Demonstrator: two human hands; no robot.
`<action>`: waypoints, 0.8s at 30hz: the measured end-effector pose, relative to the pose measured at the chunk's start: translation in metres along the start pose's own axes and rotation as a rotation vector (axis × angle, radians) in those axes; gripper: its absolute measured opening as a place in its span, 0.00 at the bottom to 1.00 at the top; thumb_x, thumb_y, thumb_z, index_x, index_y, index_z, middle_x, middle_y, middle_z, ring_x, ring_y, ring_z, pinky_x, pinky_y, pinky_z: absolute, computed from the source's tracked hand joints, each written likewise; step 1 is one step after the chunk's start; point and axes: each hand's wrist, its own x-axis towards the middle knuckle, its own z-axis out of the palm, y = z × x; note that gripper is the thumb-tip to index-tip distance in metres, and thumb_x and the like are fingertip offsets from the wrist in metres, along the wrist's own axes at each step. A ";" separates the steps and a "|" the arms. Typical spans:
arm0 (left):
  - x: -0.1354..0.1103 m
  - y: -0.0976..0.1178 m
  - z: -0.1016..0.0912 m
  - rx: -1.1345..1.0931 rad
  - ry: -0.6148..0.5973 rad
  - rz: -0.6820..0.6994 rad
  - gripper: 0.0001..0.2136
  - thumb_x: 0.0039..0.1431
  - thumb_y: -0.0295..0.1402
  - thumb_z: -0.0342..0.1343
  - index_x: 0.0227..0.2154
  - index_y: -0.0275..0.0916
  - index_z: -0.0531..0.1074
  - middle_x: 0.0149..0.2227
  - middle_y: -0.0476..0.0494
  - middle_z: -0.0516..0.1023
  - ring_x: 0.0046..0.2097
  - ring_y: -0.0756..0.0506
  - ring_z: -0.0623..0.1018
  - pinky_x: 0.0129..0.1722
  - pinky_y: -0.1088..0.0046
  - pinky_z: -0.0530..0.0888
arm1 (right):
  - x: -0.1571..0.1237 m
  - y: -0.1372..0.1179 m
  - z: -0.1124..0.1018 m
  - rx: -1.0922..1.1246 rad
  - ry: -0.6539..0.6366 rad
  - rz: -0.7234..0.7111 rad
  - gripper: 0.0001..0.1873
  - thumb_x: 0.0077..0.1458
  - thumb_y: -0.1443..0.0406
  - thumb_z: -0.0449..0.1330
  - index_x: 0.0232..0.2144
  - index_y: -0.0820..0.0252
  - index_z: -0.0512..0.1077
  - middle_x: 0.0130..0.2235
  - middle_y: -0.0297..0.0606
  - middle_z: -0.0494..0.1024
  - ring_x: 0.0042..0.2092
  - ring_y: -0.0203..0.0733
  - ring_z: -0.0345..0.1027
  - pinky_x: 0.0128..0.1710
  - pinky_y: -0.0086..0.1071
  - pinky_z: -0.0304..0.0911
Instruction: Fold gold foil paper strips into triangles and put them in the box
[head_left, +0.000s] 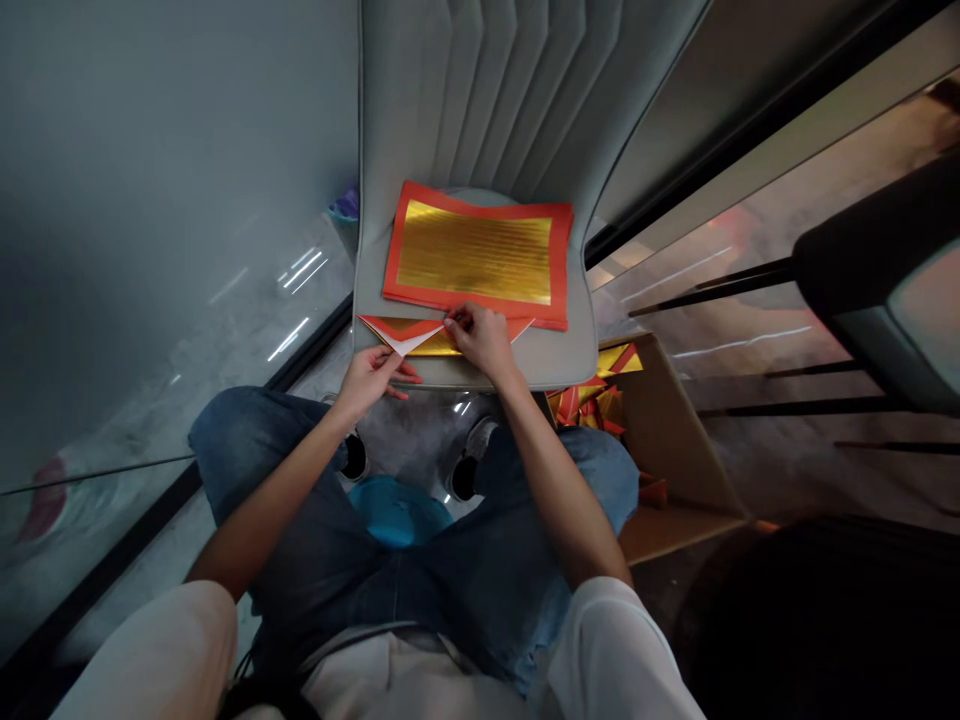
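On a grey padded chair seat (559,355), a folded sheet of red-and-gold paper (409,335) lies at the front edge, just below a flat gold sheet with a red border (476,255). The person's right hand (480,340) pinches the top of the fold, its fingers (457,322) drawn narrow and holding the paper. The left hand (367,380) sits lower, beside the sheet's pointed white tip, with its fingers slightly spread. They may be touching the paper, though the view is too poor to be sure. Beside the chair, a cardboard box (675,450) holds more folded red-and-gold paper (592,405) — and a round blue object (401,510) lies on the floor between the shoes (465,470).
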 end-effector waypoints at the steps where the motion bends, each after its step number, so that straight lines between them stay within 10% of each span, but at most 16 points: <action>1: -0.001 0.000 0.000 0.006 0.012 -0.011 0.21 0.66 0.51 0.66 0.41 0.36 0.71 0.36 0.40 0.84 0.37 0.40 0.89 0.23 0.75 0.79 | 0.000 0.000 0.001 -0.004 0.009 -0.003 0.08 0.62 0.63 0.64 0.41 0.57 0.82 0.35 0.40 0.85 0.35 0.45 0.74 0.38 0.36 0.65; 7: -0.018 0.029 -0.039 0.358 0.090 -0.068 0.19 0.62 0.46 0.70 0.42 0.41 0.69 0.27 0.47 0.81 0.25 0.42 0.84 0.18 0.75 0.70 | -0.002 0.000 0.003 0.003 0.014 -0.006 0.07 0.62 0.63 0.65 0.41 0.57 0.81 0.36 0.40 0.85 0.35 0.46 0.75 0.36 0.35 0.64; 10: -0.009 0.058 -0.051 0.616 0.247 0.304 0.14 0.67 0.45 0.65 0.40 0.40 0.73 0.24 0.50 0.77 0.25 0.46 0.80 0.25 0.73 0.72 | -0.003 -0.001 0.004 -0.002 0.023 -0.008 0.07 0.63 0.63 0.65 0.41 0.57 0.81 0.36 0.40 0.86 0.37 0.47 0.76 0.38 0.36 0.64; 18: 0.058 0.061 0.030 1.229 0.014 0.568 0.08 0.70 0.32 0.60 0.47 0.37 0.79 0.51 0.31 0.80 0.59 0.31 0.75 0.61 0.49 0.71 | -0.006 -0.004 0.001 -0.036 0.007 -0.021 0.08 0.65 0.64 0.65 0.44 0.58 0.82 0.37 0.41 0.86 0.37 0.48 0.77 0.40 0.36 0.66; 24: 0.053 0.051 0.031 1.278 0.042 0.500 0.10 0.73 0.35 0.57 0.51 0.38 0.78 0.53 0.31 0.77 0.60 0.28 0.72 0.63 0.45 0.66 | -0.011 -0.006 0.000 -0.131 0.001 -0.093 0.09 0.67 0.65 0.63 0.46 0.59 0.83 0.44 0.47 0.86 0.48 0.53 0.78 0.49 0.40 0.68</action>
